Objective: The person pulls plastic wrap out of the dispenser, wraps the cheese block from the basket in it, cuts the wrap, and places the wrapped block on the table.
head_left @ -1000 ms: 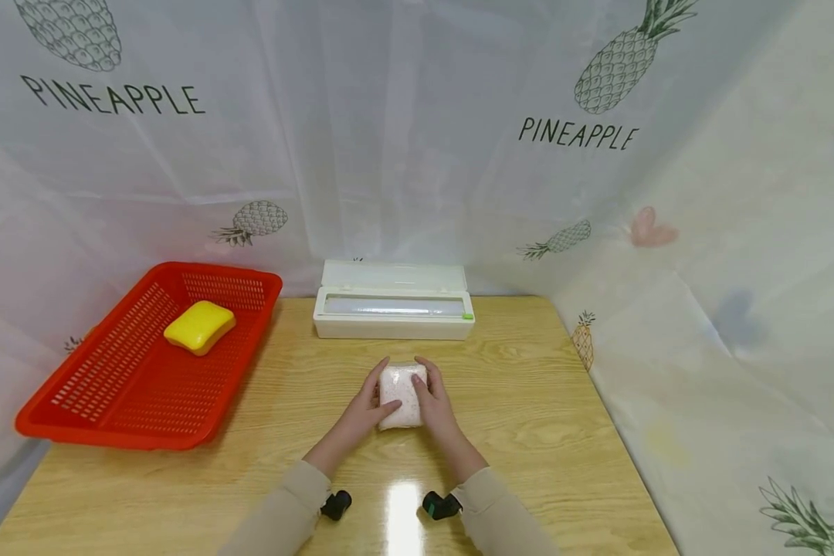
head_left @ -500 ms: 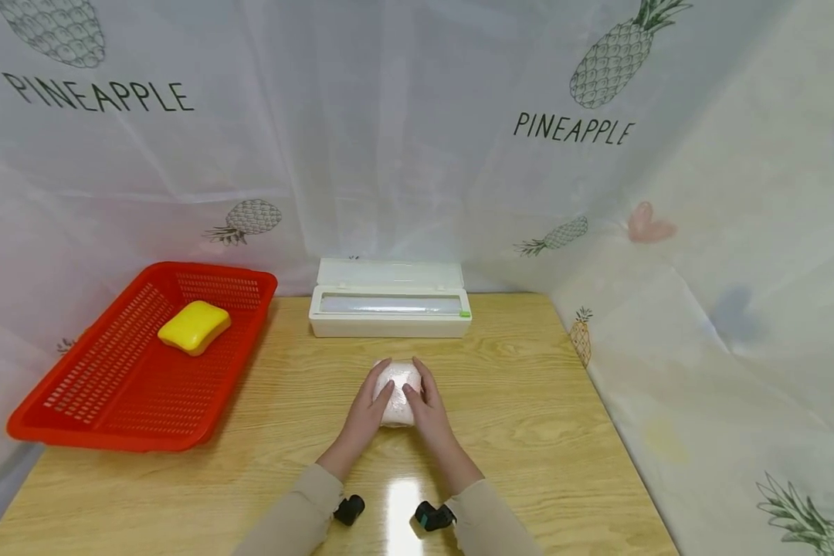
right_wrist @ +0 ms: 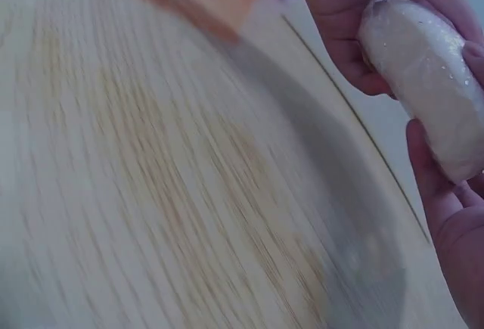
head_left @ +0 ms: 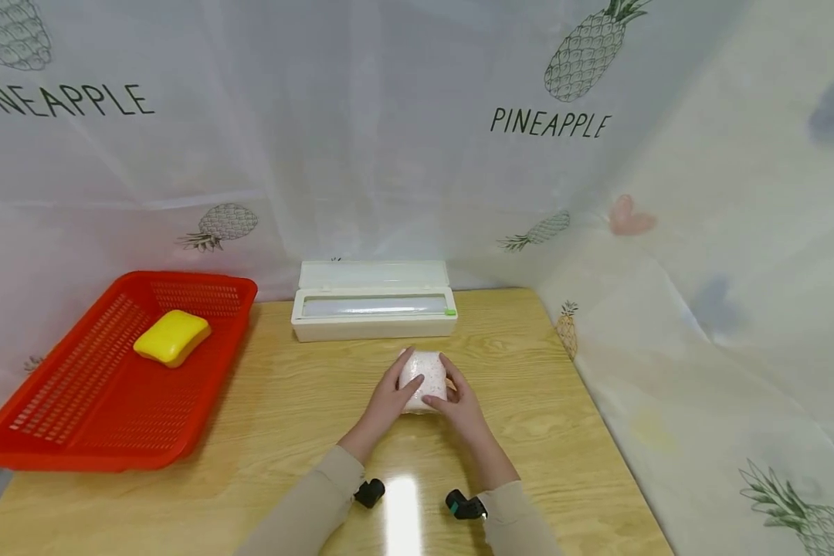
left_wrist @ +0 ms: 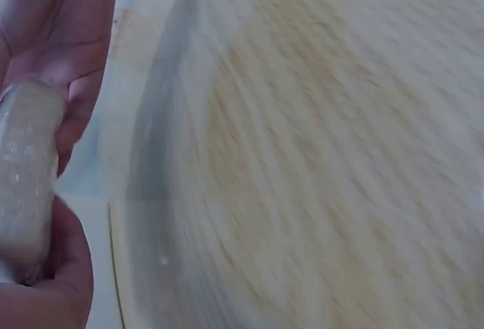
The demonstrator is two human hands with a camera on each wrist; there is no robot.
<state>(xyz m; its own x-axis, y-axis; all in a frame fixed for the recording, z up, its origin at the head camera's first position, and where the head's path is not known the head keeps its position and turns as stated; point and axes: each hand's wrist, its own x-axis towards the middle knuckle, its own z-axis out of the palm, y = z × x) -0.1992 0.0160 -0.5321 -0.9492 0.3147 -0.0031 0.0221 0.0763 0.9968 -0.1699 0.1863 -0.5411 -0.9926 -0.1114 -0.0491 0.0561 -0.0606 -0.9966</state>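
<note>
A white, speckled sponge [head_left: 427, 376] wrapped in clear film is held between both hands over the table, in front of the film dispenser. My left hand [head_left: 387, 399] grips its left side, the thumb lying across the top face. On the opposite side my right hand [head_left: 464, 409] grips it, thumb pressed near the front edge. The right wrist view shows the wrapped sponge [right_wrist: 427, 87] edge-on, its film shiny and wrinkled. In the left wrist view part of the sponge [left_wrist: 29, 170] shows at the left edge between the fingers.
A white film dispenser [head_left: 371, 332] with its lid raised stands at the back of the wooden table, a roll inside. To the left, a red perforated basket [head_left: 139, 409] holds a yellow sponge [head_left: 172, 337]. A pineapple-print curtain [head_left: 361, 154] hangs behind.
Both hands have moved rightward with the wrapped sponge, relative to the dispenser. The thumbs have shifted on its top face. The head view has swung slightly to the right.
</note>
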